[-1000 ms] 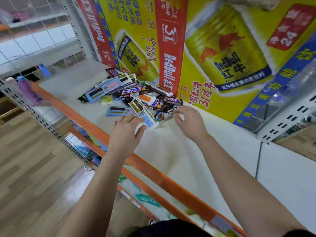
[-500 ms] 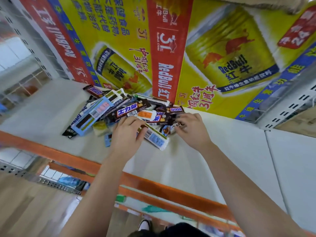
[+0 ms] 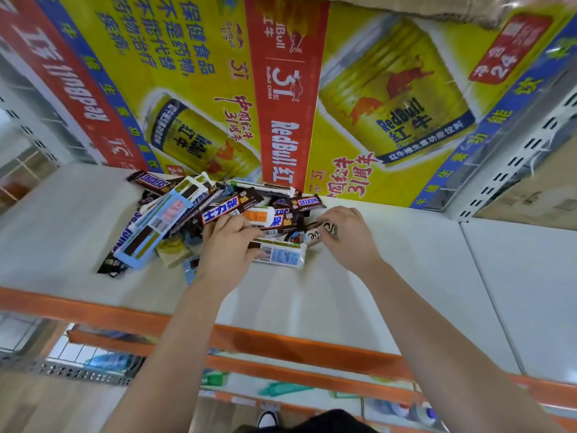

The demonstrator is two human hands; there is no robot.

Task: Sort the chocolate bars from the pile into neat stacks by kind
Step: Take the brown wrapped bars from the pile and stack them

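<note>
A loose pile of chocolate bars lies on the white shelf against the yellow poster. It mixes brown Snickers bars, light-blue-and-white bars and others. My left hand grips a white-and-blue bar at the pile's near edge, thumb below and fingers above it. My right hand pinches a brown-and-white wrapped bar at the pile's right edge. Its fingertips hide most of that wrapper.
An orange front rail edges the shelf below my arms. Bare white shelf stretches right of the pile. A perforated grey upright stands at the right. Lower shelves with goods show beneath.
The camera has swung left and closer. Both hands have reached deeper into the pile; the left keeps hold of the white-and-blue bar, and the right hand has closed on the brown-and-white bar.
</note>
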